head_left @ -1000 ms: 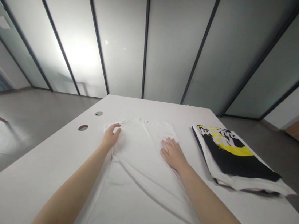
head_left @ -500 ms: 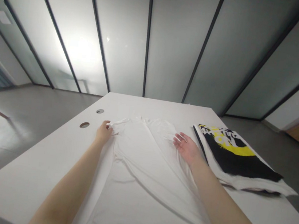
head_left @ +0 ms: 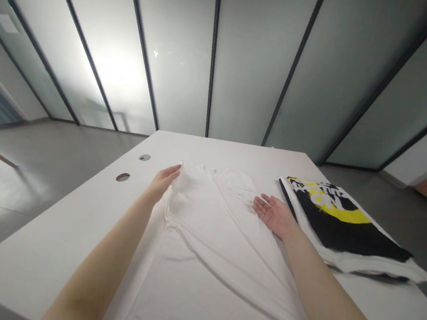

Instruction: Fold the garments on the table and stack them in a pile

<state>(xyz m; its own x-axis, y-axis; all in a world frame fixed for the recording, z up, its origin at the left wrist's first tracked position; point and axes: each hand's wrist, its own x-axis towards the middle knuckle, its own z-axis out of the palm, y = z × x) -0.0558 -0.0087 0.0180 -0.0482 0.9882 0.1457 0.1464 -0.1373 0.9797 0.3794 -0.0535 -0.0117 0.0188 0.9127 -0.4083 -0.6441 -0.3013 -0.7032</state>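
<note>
A white T-shirt (head_left: 209, 254) lies spread out on the white table (head_left: 84, 216), its neckline at the far end and long creases running across its body. At the shirt's far left shoulder, my left hand (head_left: 162, 182) is closed with its fingertips pinched on the fabric edge; the sleeve on that side no longer sticks out. Beside the right sleeve, which is slightly bunched, my right hand (head_left: 273, 214) is open, palm turned up and fingers stretched toward the cloth. Whether those fingertips touch the sleeve, I cannot tell.
To the right lies a stack of folded shirts (head_left: 350, 225), the top one black, white and yellow. Two round holes pierce the table's left side, one of them a nearer hole (head_left: 122, 177). Frosted glass panels (head_left: 245, 69) stand behind the table.
My left hand has moved right and slightly away from me, carrying the left sleeve inward. My right hand has shifted slightly right and remains open.
</note>
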